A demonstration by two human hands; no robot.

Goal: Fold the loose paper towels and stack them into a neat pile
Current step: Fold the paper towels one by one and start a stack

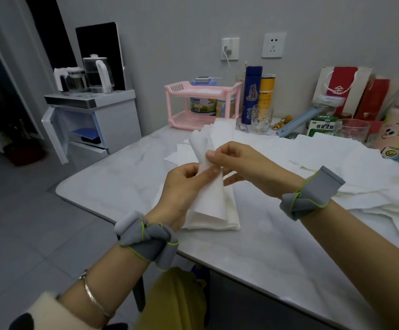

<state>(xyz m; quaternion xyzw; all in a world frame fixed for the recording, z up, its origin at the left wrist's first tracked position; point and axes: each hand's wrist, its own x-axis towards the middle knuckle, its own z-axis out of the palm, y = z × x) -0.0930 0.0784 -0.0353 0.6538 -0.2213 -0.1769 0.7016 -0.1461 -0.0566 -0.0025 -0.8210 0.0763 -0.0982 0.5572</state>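
now we hold one towel [214, 139] up over the table [122, 184] with both hands. our left hand [181, 189] pinches its lower half, thumb on the near face and fingers curled behind. our right hand [241, 166] pinches the edge just above that, thumb tip pressed on the paper and the other fingers bent under it. the towel is gathered into a long narrow strip. its top fans out toward the pink rack [203, 101] and its bottom hangs down to the pile [220, 223]; we cannot tell whether it touches.

the pile lies on the table just beside our left wrist, a few folded sheets with roughly matching edges. the loose towels [365, 179] spread flat and overlapping across the right side of the table, well apart from the pile, and a few more sheets [179, 154] lie behind our hands.

both wrists wear grey bands [149, 239] with green trim, and a thin bracelet [93, 298] sits on our left forearm. along the wall stand a blue flask [250, 91], a yellow can [267, 91] and a glass [261, 118]. a kettle [97, 75] sits on a white cabinet [112, 115] to the left.
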